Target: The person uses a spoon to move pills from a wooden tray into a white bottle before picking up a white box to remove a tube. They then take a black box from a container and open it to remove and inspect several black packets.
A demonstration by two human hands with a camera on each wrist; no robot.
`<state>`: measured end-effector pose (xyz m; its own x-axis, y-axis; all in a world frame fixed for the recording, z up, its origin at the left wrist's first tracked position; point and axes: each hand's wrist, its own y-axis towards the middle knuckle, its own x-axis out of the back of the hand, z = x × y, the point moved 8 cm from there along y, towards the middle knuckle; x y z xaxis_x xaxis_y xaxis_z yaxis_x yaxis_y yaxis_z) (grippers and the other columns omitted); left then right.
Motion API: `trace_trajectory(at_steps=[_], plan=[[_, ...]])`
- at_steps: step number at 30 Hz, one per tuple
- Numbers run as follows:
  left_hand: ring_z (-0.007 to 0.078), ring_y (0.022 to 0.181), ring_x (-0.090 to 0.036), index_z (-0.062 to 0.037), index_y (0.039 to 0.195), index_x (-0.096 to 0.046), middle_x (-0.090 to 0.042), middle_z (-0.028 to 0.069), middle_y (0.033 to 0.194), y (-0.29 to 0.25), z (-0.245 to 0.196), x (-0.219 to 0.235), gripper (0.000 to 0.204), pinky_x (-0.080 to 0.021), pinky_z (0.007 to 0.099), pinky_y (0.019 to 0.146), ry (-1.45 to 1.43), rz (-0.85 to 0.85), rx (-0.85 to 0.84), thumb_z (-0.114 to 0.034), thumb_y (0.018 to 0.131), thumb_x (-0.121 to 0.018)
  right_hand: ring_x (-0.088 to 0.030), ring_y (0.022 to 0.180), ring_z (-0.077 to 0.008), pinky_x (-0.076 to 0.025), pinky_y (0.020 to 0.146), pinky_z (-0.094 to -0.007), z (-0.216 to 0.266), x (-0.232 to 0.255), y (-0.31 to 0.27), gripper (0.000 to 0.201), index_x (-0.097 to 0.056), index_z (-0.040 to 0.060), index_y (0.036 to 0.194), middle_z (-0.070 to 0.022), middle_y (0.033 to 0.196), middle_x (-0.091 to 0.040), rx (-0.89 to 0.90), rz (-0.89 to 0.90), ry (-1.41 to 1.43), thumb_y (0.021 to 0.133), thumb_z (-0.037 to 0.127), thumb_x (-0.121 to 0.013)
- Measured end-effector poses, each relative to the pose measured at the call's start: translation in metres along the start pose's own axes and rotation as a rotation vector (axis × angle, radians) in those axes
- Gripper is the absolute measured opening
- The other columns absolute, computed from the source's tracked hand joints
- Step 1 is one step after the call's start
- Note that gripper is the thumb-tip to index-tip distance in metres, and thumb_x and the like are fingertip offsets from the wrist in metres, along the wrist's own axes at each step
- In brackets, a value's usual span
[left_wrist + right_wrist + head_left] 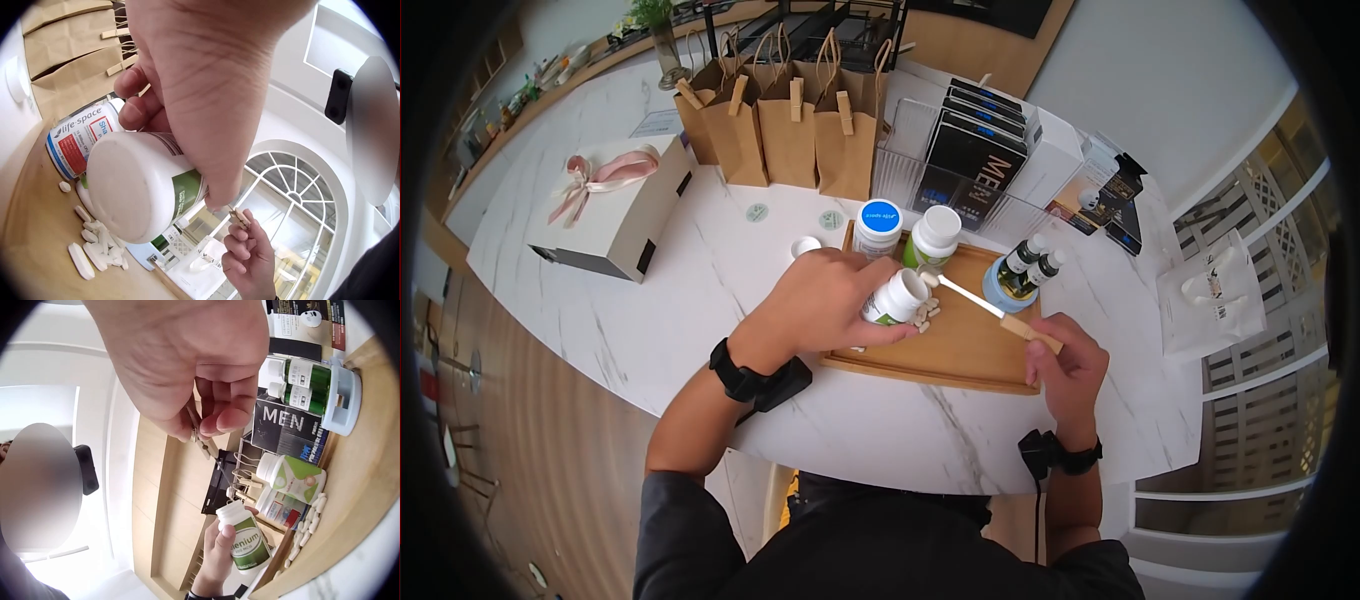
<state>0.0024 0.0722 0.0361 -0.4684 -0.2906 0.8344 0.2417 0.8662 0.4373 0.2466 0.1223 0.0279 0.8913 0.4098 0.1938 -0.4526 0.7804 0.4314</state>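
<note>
My left hand [815,300] grips a white selenium bottle [890,302] with a green label, its lidless mouth tilted toward the right hand. From the other side, my right hand [1068,365] pinches the wooden handle of a spoon [975,298]. The spoon's pale end is right at the bottle's mouth. Under the bottle, several white tablets [100,250] lie in a heap on the wooden tray [900,362]. Behind it stand a white bottle with a blue top [878,222] and a white bottle with a green label [300,479]. A white cap [805,245] lies just outside the tray.
At the tray's right end, a light blue holder [1007,293] carries two green bottles [306,384]. Paper bags [790,135] with clothespins and an acrylic rack of black boxes [975,155] stand behind. A ribboned gift box [610,210] sits left, a white bag [1215,300] right.
</note>
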Motion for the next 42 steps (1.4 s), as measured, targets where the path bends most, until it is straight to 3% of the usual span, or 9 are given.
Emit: trace_trajectory(at_steps=[4,6,10,16,20,26,31,34,42], plan=[[0.0323,0.062,-0.062,-0.0066,0.1,-0.064,-0.064,0.0119,0.071,0.0,0.001,0.0,0.052,-0.048,0.0375,0.06,0.017,0.007,-0.006,-0.049,0.072,-0.077,-0.054,0.059,-0.0071,-0.041,0.048,-0.018,0.005,-0.002,-0.001,0.024,-0.066,-0.0048,0.109,-0.0088,0.092,-0.062,0.111,0.037,-0.123,0.085,-0.009,-0.063],[0.0323,0.063,-0.062,-0.0065,0.102,-0.064,-0.064,0.012,0.071,0.0,0.005,0.001,0.053,-0.048,0.0375,0.06,0.02,-0.009,-0.008,-0.048,0.072,-0.077,-0.056,0.063,-0.0067,-0.043,0.05,-0.0188,-0.001,0.004,0.002,0.024,-0.067,-0.0042,0.108,-0.0091,0.093,-0.063,0.016,-0.054,-0.037,0.085,-0.008,-0.063],[0.0324,0.064,-0.063,-0.0058,0.107,-0.063,-0.065,0.0118,0.073,0.0,0.01,0.012,0.056,-0.049,0.038,0.06,0.01,-0.1,0.008,-0.046,0.072,-0.078,-0.056,0.066,-0.007,-0.045,0.053,-0.0197,-0.021,0.001,0.001,0.023,-0.068,-0.0023,0.108,-0.0077,0.091,-0.064,-0.14,0.0,-0.047,0.086,-0.005,-0.065],[0.0321,0.065,-0.064,-0.0062,0.109,-0.063,-0.065,0.0113,0.073,0.0,0.011,0.01,0.058,-0.05,0.0382,0.06,0.035,-0.109,0.01,-0.048,0.072,-0.078,-0.053,0.067,-0.0097,-0.044,0.057,-0.0225,-0.01,-0.06,-0.001,0.024,-0.07,0.0008,0.108,-0.0052,0.084,-0.063,-0.065,0.406,-0.249,0.084,0.003,-0.071],[0.032,0.065,-0.064,-0.0061,0.11,-0.063,-0.065,0.0112,0.073,0.0,0.011,0.008,0.058,-0.05,0.0378,0.061,0.031,-0.104,0.005,-0.048,0.072,-0.077,-0.052,0.062,-0.0114,-0.04,0.053,-0.0239,-0.004,-0.072,-0.002,0.024,-0.071,0.0002,0.105,-0.0064,0.082,-0.063,0.049,0.465,-0.284,0.082,0.0,-0.072],[0.0321,0.065,-0.064,-0.0055,0.11,-0.062,-0.065,0.0114,0.073,-0.001,0.01,0.008,0.058,-0.05,0.0376,0.061,0.032,-0.108,-0.002,-0.048,0.072,-0.078,-0.051,0.061,-0.0077,-0.039,0.052,-0.0232,-0.021,-0.066,-0.008,0.023,-0.071,0.0003,0.106,-0.0047,0.082,-0.062,-0.158,0.549,-0.214,0.083,0.0,-0.07],[0.0321,0.065,-0.064,-0.0058,0.109,-0.063,-0.065,0.0114,0.073,-0.001,0.01,0.008,0.057,-0.05,0.0376,0.061,0.032,-0.111,-0.01,-0.048,0.072,-0.077,-0.051,0.056,-0.0046,-0.042,0.049,-0.0188,-0.059,-0.048,-0.015,0.022,-0.068,-0.0015,0.111,-0.0012,0.074,-0.061,-0.49,0.406,0.105,0.091,0.005,-0.065],[0.0319,0.065,-0.064,-0.0059,0.107,-0.064,-0.064,0.0112,0.072,-0.001,0.01,0.011,0.056,-0.05,0.0378,0.061,0.038,-0.126,0.002,-0.048,0.072,-0.077,-0.05,0.051,-0.0054,-0.041,0.045,-0.0197,-0.067,-0.033,-0.013,0.023,-0.067,-0.0026,0.113,-0.0033,0.071,-0.061,-0.574,0.266,0.171,0.092,0.005,-0.063],[0.0318,0.064,-0.063,-0.0069,0.106,-0.064,-0.064,0.0116,0.071,0.0,0.011,0.008,0.055,-0.049,0.0379,0.059,0.067,-0.058,0.023,-0.05,0.073,-0.077,-0.051,0.054,-0.0065,-0.041,0.044,-0.0199,-0.048,0.001,0.006,0.023,-0.066,-0.004,0.114,-0.006,0.077,-0.062,-0.4,-0.033,0.151,0.092,0.003,-0.061]])
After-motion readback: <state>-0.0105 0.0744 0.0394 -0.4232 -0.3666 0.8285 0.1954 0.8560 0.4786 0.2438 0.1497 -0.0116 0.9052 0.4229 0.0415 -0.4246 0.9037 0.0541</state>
